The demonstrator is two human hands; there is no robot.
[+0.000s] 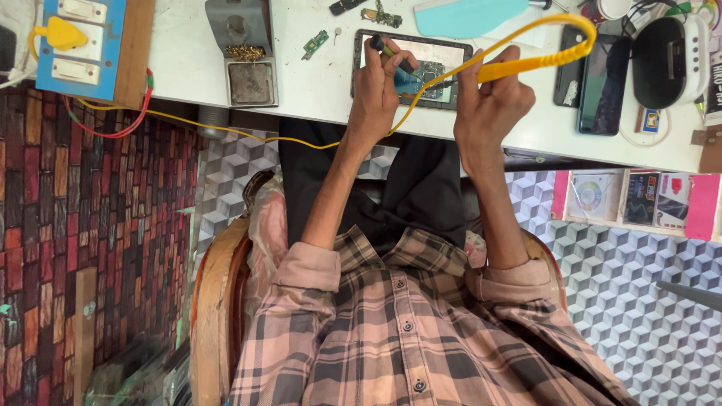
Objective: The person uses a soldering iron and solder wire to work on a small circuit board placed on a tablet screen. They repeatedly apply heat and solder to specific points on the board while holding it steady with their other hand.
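Note:
My left hand [376, 86] grips a thin dark tool [391, 53] with a yellow-banded handle, its tip down on an opened phone [444, 53] lying on the white table [188, 53]. The phone's back is off and a blue circuit board [429, 74] shows inside. My right hand [489, 101] holds a yellow soldering iron [526, 66] whose tip points left at the same board. The iron's yellow cord [248, 134] loops over the table and trails left below its edge. Both hands are close together over the phone.
A metal iron stand with brass wool [244, 53] sits left of the phone. A blue switch board with a yellow plug [75, 41] is far left. A small green board [316, 43], a teal sheet [466, 16], a dark phone [602, 83] and a black-and-white device [669, 60] share the table.

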